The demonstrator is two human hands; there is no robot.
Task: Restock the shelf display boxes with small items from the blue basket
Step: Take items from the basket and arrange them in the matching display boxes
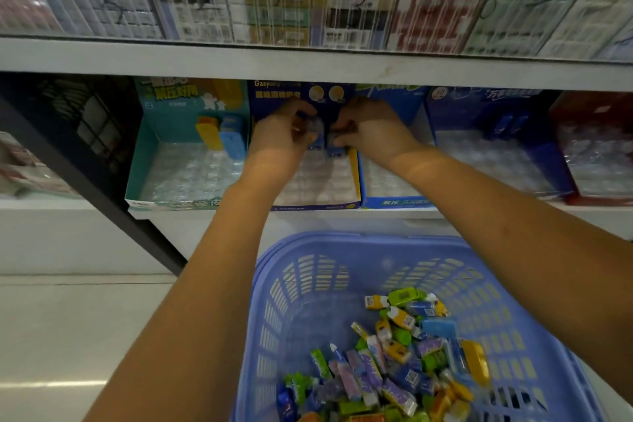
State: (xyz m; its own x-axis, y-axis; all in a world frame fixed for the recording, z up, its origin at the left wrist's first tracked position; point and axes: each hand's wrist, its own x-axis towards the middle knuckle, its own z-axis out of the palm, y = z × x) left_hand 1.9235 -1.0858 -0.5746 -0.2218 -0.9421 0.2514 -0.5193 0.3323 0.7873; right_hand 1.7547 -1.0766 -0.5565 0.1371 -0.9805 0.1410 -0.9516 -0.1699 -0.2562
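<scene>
Both hands reach into the dark-blue display box (pixel 317 181) on the shelf (pixel 308 60). Left hand (pixel 286 134) and right hand (pixel 371 134) each pinch a small blue item with curled fingers. The blue basket (pixel 342 250) of wrapped items (pixel 387 363) sits below.

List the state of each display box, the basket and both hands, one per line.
dark blue display box: mostly unfilled, two blue items at the back
teal display box: nearly empty, a yellow and a blue item standing
blue basket: holds wrapped items
left hand: pinching a blue item
right hand: pinching a blue item
</scene>
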